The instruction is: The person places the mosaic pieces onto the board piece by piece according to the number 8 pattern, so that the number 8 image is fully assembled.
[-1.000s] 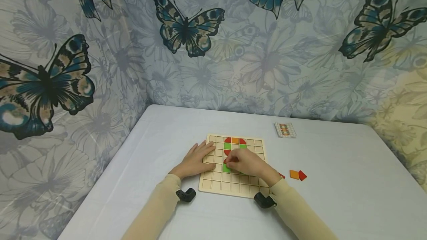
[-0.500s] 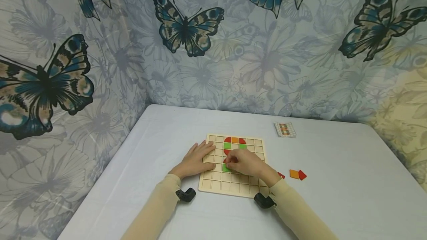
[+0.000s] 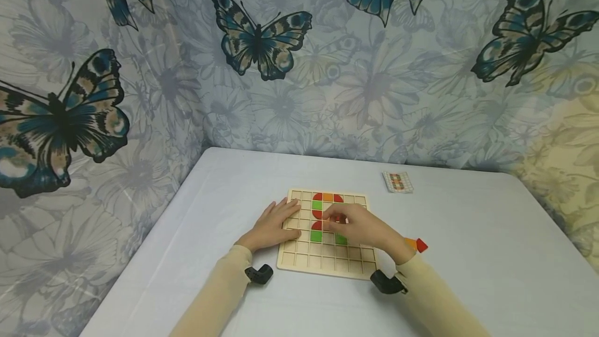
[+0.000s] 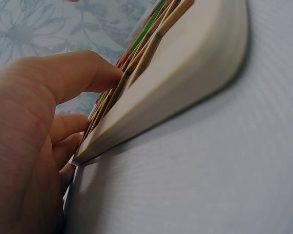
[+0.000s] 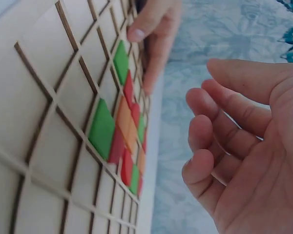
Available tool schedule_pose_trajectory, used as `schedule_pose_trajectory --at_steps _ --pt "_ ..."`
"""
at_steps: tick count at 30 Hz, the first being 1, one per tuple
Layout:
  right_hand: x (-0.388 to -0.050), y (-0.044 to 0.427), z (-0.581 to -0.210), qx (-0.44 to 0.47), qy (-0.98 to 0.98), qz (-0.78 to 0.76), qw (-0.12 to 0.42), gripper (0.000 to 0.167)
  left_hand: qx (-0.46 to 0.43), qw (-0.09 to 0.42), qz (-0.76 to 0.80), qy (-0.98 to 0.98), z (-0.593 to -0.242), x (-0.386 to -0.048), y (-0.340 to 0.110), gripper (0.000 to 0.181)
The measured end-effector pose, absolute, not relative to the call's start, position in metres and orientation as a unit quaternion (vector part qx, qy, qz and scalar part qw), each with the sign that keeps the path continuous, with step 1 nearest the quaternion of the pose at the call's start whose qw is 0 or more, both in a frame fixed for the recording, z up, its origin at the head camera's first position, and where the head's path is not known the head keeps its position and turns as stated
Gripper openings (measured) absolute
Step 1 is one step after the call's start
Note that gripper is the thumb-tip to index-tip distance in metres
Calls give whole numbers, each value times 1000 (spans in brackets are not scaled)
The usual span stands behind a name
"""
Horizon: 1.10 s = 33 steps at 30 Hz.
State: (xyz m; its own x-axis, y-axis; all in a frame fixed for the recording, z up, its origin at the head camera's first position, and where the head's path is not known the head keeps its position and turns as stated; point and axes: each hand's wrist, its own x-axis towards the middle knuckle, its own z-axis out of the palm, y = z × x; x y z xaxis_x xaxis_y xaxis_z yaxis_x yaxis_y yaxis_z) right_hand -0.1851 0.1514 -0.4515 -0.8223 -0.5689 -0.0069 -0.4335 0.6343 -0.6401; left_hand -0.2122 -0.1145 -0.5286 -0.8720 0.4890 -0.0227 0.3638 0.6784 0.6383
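A wooden grid board (image 3: 299, 259) lies on the table, with red rounded, orange and green square tiles set in its middle cells. My left hand (image 3: 271, 226) rests on the board's left side, fingers spread and thumb on the grid. In the left wrist view the thumb (image 4: 93, 75) touches the cells near the edge. Over the pattern hovers my right hand (image 3: 362, 225), hiding some tiles in the head view. Its loosely bent fingers (image 5: 200, 131) hold nothing in the right wrist view and stand apart from the board. A green tile (image 5: 102, 129) and an orange tile (image 5: 126, 124) sit in their cells there.
Right of the board, a loose orange tile (image 3: 411, 243) and a red tile (image 3: 422, 245) lie on the white table (image 3: 477, 243), partly behind the right wrist. A small patterned card (image 3: 398, 182) lies farther back. A butterfly-print cloth (image 3: 374, 92) hangs behind the table.
My right hand has come away from the red tile above the left green tile and shifted right, uncovering the right green tile. My left hand stays in place.
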Motion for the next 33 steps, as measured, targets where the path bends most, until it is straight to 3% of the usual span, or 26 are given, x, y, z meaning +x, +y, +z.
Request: schedule_pose_trajectory --at_steps 12,33 --pt "-175 200 -439 -235 917 -316 72 21 232 94 323 913 -528 -210 -114 75" --pt "-165 267 -442 -143 940 -304 65 27 235 89 314 916 -530 -211 -114 74"
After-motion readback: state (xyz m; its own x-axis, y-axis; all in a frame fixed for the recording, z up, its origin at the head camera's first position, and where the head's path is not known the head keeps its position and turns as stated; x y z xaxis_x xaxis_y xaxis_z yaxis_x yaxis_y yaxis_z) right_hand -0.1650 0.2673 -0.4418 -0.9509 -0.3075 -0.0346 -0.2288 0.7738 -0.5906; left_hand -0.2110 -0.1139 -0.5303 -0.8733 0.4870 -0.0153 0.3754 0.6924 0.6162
